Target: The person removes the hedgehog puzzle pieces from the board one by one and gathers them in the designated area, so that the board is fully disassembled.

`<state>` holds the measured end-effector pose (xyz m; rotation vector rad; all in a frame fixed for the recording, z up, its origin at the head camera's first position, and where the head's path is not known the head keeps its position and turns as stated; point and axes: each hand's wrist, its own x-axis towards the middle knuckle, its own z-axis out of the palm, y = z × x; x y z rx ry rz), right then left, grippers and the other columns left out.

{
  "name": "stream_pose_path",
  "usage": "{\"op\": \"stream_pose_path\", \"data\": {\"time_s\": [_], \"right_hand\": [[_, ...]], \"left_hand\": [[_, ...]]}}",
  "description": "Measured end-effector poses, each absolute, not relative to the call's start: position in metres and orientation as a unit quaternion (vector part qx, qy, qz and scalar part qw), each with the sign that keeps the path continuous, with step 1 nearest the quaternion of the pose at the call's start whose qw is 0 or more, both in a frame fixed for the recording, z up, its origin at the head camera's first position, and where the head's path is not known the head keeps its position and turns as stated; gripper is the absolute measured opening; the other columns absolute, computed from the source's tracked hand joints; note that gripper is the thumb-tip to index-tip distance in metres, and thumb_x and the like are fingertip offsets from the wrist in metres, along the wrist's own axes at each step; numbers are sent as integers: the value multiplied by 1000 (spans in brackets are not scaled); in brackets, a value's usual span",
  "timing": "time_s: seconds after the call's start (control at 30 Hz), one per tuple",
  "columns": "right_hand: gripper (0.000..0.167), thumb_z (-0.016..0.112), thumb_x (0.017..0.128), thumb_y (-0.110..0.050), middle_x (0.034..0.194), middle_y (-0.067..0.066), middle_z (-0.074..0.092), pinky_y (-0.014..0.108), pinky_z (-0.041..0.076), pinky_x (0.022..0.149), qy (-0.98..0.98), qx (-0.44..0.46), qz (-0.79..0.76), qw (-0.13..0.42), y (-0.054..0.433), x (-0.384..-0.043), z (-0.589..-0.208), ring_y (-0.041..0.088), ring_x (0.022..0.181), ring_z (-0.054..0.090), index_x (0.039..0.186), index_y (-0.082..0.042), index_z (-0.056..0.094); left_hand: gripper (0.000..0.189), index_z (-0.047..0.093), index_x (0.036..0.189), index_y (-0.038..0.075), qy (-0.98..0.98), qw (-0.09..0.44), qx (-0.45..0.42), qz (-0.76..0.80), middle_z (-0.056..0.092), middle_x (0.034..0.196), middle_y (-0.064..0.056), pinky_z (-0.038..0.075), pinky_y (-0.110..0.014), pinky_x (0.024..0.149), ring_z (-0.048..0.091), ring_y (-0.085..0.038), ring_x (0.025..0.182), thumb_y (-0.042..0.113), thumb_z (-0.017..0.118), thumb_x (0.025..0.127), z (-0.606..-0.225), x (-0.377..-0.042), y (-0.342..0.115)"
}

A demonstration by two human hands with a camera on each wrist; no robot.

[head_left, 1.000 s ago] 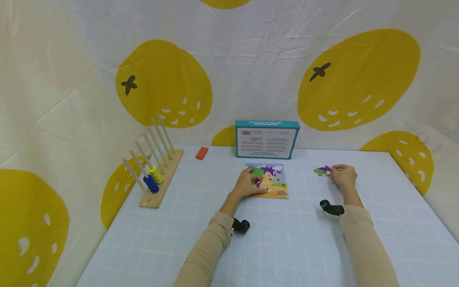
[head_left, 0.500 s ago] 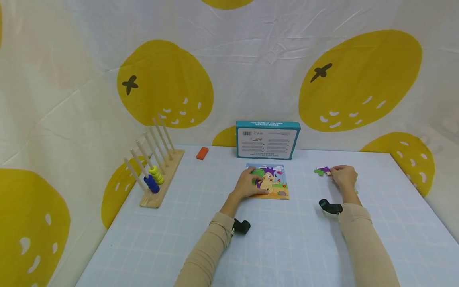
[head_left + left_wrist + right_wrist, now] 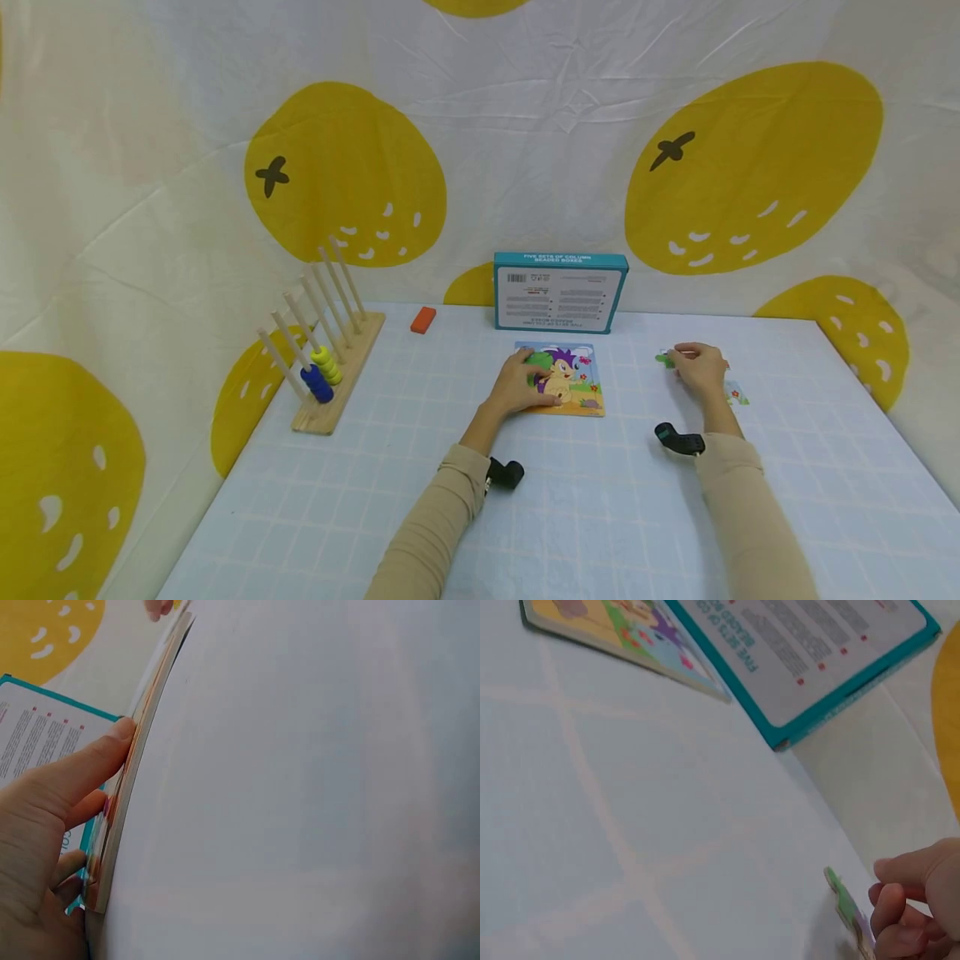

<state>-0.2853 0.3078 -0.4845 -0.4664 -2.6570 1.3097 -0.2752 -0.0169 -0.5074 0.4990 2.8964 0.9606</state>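
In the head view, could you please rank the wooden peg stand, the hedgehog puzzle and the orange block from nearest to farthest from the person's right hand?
From the right hand:
1. Hedgehog puzzle: to its left, held by the left hand.
2. Orange block: farther left, past the left hand.
3. Wooden peg stand: leftmost of the three.

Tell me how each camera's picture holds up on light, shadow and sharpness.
Head view: soft, fairly even light, a faint shadow beside the right sleeve, the box's small print too fine to read; left wrist view: the tablecloth pale and hazy, its grid nearly lost; right wrist view: grid lines soft, a dim shadow beside the puzzle piece.
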Motion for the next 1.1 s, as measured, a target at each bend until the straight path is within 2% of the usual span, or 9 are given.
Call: {"op": "stream_pose_path", "data": {"time_s": [0.1,0.3,0.47,0.7,0.9,1.0,1.1], "right_hand": [[36,58,91,-18,80,9,64,17,42,47,-875,-121,463,74,293,-286,-484,2,49,53,116,8,60],[38,56,94,-22,96,16,59,16,44,53,-867,-109,485,40,255,-289,-483,9,59,56,121,3,58],[34,58,93,-22,95,15,59,16,45,55,-858,-91,504,28,225,-292,-488,13,61,55,119,1,60],[34,60,92,-18,99,22,62,16,47,58,-861,-21,507,26,189,-296,-488,17,68,58,117,4,61],[30,64,88,-13,96,21,65,23,51,67,-862,37,504,36,162,-299,-489,27,82,63,111,5,64],[27,65,87,-9,91,20,66,22,49,65,-857,61,510,39,151,-301,-491,25,79,61,109,7,65],[25,65,86,-5,89,20,66,21,47,62,-858,83,505,43,144,-303,-492,23,75,59,106,8,65]], "left_hand": [[58,70,114,17,936,24,162,311,35,148,-9,21,-45,113,24,-28,140,52,78,68,-507,-274,-17],[57,70,114,20,935,17,144,323,32,148,-10,27,-46,111,21,-29,138,52,79,68,-505,-269,-16],[58,68,117,24,945,5,147,291,36,143,-9,31,-44,108,27,-27,133,55,75,70,-504,-266,-16],[59,65,122,25,956,-15,172,237,41,143,-9,33,-45,106,37,-31,129,59,68,75,-506,-261,-17],[56,66,121,21,956,-40,186,223,41,142,-12,28,-44,110,34,-32,132,57,67,78,-510,-258,-18],[55,66,120,19,954,-41,187,229,41,142,-13,25,-44,111,31,-33,133,55,67,79,-511,-257,-17],[52,67,119,19,953,-52,197,224,45,137,-14,28,-42,110,35,-31,129,55,65,81,-512,-256,-16]]}}
